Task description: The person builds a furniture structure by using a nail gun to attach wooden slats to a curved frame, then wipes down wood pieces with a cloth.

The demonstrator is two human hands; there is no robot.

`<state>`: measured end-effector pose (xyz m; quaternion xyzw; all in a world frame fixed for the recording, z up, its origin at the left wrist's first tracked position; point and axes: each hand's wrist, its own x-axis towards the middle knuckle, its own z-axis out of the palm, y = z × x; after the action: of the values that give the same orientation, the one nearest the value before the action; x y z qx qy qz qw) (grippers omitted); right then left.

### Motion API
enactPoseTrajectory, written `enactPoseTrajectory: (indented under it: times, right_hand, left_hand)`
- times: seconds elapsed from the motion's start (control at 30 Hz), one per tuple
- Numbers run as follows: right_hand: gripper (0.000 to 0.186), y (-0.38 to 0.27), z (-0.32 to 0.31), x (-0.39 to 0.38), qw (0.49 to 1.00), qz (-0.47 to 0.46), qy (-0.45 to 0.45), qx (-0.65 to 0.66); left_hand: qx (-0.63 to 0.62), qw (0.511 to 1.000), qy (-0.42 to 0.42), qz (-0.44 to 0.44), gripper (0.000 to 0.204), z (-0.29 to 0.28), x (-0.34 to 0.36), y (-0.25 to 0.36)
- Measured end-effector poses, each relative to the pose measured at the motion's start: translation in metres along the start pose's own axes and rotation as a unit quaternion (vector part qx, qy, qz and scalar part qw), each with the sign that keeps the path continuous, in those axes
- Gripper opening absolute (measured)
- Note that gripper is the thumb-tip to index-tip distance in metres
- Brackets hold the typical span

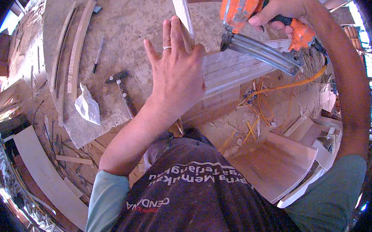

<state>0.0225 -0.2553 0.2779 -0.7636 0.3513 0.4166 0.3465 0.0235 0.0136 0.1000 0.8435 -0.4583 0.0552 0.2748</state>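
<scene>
My right hand [284, 8] is wrapped around the handle of an orange nail gun [243, 10] at the upper right. The gun's silver magazine [263, 52] slants down to the right, above a slatted pale wooden panel [236, 70]. Spread flat near the middle, my left hand [178, 72] has its fingers stretched out and a ring on one of them. It lies against the panel's left end, beside a light wooden strip [181, 8] that runs up and away. The hand and wrist hide the corner where strip and panel meet.
A hammer [121, 90], a crumpled white bag [87, 105] and a thin dark-handled tool [98, 56] lie to the left. Long wooden strips [79, 44] lie beyond them. A yellow-orange air hose [296, 84] trails at right, near wood offcuts and a curved wooden sheet [273, 165].
</scene>
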Motion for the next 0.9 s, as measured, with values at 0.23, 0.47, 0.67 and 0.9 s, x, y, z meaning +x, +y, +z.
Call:
enactPoseTrajectory:
  times: [0.23, 0.47, 0.67, 0.9]
  right_hand:
    - [0.030, -0.012, 0.003, -0.001, 0.998, 0.024, 0.017, -0.057]
    - [0.028, -0.027, 0.008, -0.018, 0.999, -0.004, -0.047, 0.005]
    - [0.031, -0.037, 0.023, -0.009, 1.000, 0.006, -0.010, 0.000]
    - [0.034, -0.043, 0.022, 0.001, 0.998, 0.034, -0.005, -0.045]
  left_hand:
    - [-0.003, 0.999, -0.049, -0.015, 0.047, -0.001, -0.001, -0.001]
    - [-0.129, 0.990, -0.036, -0.036, 0.105, -0.007, -0.022, -0.016]
    - [-0.171, 0.980, -0.077, -0.073, 0.118, -0.003, -0.042, -0.035]
    - [-0.179, 0.974, -0.058, -0.126, 0.121, -0.012, -0.048, -0.057]
